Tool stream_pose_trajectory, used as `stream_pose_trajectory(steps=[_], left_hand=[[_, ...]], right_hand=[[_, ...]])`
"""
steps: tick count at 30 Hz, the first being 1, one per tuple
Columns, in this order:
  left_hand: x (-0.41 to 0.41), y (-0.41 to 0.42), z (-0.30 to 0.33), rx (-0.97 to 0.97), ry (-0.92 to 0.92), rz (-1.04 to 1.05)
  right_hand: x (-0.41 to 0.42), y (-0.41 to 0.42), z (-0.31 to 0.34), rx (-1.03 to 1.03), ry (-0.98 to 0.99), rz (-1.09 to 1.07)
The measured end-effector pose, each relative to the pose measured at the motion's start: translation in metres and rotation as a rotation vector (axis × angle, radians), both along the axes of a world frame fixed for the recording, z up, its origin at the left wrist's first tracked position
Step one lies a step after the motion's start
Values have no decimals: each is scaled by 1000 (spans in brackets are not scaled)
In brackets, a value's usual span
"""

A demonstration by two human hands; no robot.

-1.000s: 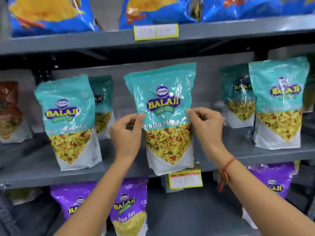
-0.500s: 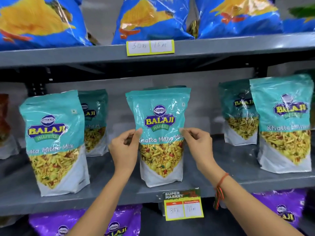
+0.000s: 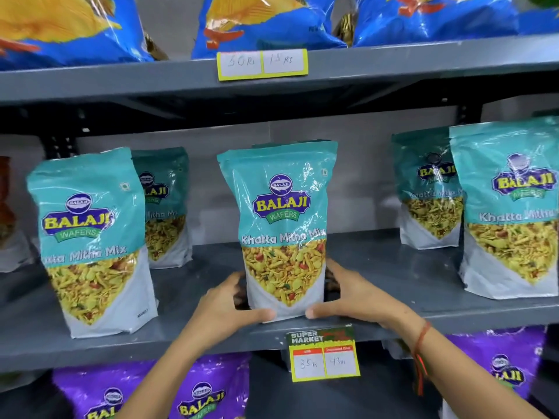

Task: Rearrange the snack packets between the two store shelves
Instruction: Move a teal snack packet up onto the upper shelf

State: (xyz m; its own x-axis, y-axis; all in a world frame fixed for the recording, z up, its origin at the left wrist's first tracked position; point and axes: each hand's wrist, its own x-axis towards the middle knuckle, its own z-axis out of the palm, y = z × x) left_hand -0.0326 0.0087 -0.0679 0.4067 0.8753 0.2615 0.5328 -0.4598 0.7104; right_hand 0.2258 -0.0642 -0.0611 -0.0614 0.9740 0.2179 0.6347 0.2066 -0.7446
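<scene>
While both hands bracket it, the middle shelf (image 3: 378,267) is the reference: grey steel, running the full width. Above it, blue chip bags (image 3: 272,19); below it, purple packets (image 3: 208,388). On it stand five teal packets, a pair toward its left end, a pair toward its right end, and the centre packet (image 3: 281,225) upright near its front edge, just above the price tag (image 3: 323,353) (another teal top edge peeks out behind the centre one, can't tell more).

Grip: left hand (image 3: 223,306) and right hand (image 3: 360,294) clamp the centre packet at its lower corners, thumbs across the white base in front, fingers wrapped behind. Base looks seated on the shelf, or very nearly.

Handling, my read: light, soft pouch with a glossy film, so slippery and crushable; loose contents will shift. The gusseted base is the stiffest part, so hold low at the side seams, light squeeze, keep it upright. Top seal is a fair second hold.
</scene>
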Motion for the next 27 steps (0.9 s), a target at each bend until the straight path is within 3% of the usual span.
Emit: stream_pose_trajectory(steps=[21,27], left_hand=[[42,13,5,-75,-22,-43],[26,-3,3,-20,-118,9]], right_hand=[[25,2,-1,-56,147,-148],[9,-18,-8,86,210,-264]])
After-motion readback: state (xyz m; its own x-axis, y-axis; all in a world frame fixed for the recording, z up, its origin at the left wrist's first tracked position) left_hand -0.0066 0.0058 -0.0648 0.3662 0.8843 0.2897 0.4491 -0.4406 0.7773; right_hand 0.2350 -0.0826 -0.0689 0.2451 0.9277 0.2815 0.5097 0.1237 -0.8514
